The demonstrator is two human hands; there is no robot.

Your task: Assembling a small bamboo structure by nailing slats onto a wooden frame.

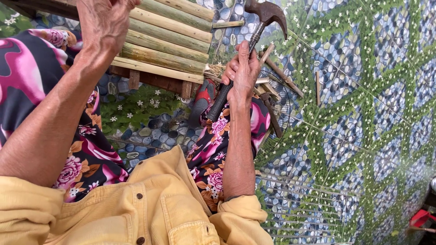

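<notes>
Yellow shirt, loud floral trousers

So the person's got on a mustard-yellow button-up shirt (150,208), looks like thick cotton or denim, sleeves rolled up to about the elbow with chunky folded cuffs, small dark brown buttons down the front and a chest pocket with a stitched flap. Both forearms are bare, left hand (105,25) and right hand (243,72) have no rings, watch or gloves that I can see. Below the shirt there are black trousers (32,77) covered in big pink and magenta swirls, pink roses and orange-brown leaves
</notes>
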